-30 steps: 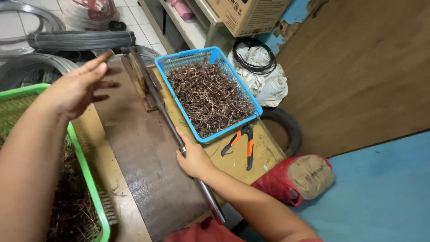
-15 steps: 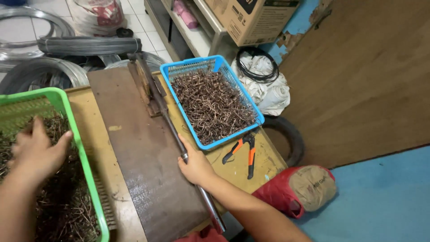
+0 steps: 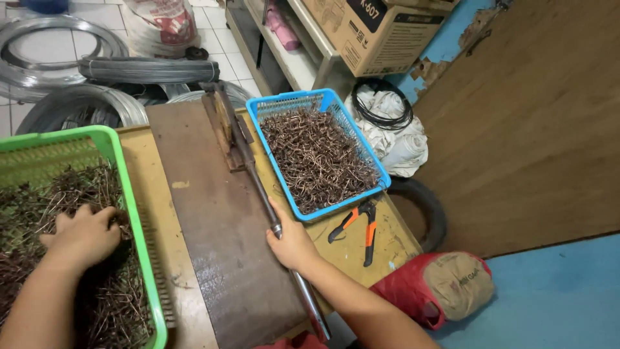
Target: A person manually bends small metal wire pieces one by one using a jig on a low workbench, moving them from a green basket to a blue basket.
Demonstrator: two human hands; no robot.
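**Left hand in the wire bin, right hand on the lever**

The left hand [image 3: 82,234] lies palm down inside the green basket [image 3: 123,168] at the bench's left edge, fingers curled shut into the heap of short wire pieces [image 3: 39,207]; whether any are actually pinched between them cannot be told. The right hand [image 3: 292,240] wraps the metal lever [image 3: 258,194], fingers closed around the bar near the bench's front edge, thumb along its top. The lever runs from a hinge block at the back of the dark board [image 3: 213,220] down toward the front corner.

The bench [image 3: 387,232] is a yellowish top with the board laid lengthwise along its middle. Beyond it are a tiled floor, a brown wooden wall on the right and a blue floor below that.

The blue basket [image 3: 381,169] sits at the back right of the bench, just beside the lever, filled with bent wire loops [image 3: 316,158]. Coils of grey wire [image 3: 77,71] lie on the tiles behind the bench. A red and tan bag [image 3: 439,287] rests on the floor off the front right corner. Orange-handled pliers [image 3: 361,226] lie on the bench in front of the blue basket, near the right hand.
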